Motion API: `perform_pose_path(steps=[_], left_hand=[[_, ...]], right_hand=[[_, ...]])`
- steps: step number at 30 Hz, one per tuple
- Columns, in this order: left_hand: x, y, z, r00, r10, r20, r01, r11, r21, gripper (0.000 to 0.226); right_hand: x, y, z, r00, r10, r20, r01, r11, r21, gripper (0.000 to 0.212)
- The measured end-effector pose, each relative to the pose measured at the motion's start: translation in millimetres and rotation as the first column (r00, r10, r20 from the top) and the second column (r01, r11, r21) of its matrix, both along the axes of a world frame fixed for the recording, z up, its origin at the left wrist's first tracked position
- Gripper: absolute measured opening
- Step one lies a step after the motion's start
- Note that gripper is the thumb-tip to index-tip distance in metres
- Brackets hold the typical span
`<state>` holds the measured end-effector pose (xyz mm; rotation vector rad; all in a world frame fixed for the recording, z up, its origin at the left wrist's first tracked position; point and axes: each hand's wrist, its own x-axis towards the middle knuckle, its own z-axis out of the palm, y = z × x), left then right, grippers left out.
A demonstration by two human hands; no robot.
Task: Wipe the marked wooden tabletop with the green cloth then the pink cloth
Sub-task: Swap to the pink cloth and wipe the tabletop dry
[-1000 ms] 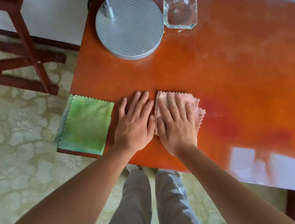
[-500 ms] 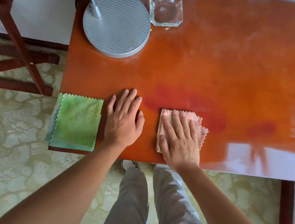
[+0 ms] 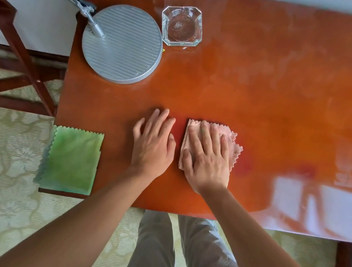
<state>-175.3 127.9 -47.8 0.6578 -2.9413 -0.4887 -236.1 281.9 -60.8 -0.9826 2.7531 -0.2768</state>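
Right hand [image 3: 208, 157] flat, pressing pink cloth [image 3: 233, 138]; left hand [image 3: 153, 142] beside it, released, on bench [image 3: 260, 87]. Risk: cloth bunching, red smear [image 3: 245, 166] missed.

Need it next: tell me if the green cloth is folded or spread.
Cannot tell for sure: green cloth lies flat, untouched, overhanging the table corner.

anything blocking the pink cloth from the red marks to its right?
Nothing visible. The right hand lies flat on the pink cloth, and the red marks sit on bare tabletop to its right. The lamp base and glass dish are at the far side, the green cloth and left hand to the left.
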Motion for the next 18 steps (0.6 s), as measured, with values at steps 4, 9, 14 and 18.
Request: perform_pose_path(steps=[4, 9, 14, 18], left_hand=[[-48, -1, -4, 0.998, -0.01, 0.07, 0.01, 1.0, 0.007, 0.048], [-100, -18, -6, 0.996, 0.075, 0.039, -0.076, 0.997, 0.009, 0.049], [-123, -24, -11, 0.996, 0.076, 0.05, -0.074, 0.997, -0.027, 0.05], [-122, -25, -14, 0.995, 0.096, 0.039, -0.094, 0.994, -0.062, 0.053]], right_hand=[[-28, -9, -1, 0.999, -0.027, 0.023, 0.026, 0.999, 0.019, 0.063], [-75, -30, -1, 0.999, -0.027, 0.027, 0.027, 0.999, 0.023, 0.062], [-127, -59, 2, 0.999, -0.033, 0.032, 0.033, 0.999, 0.017, 0.062], [-167, -83, 3, 1.0, 0.008, 0.02, -0.009, 0.999, 0.035, 0.064]])
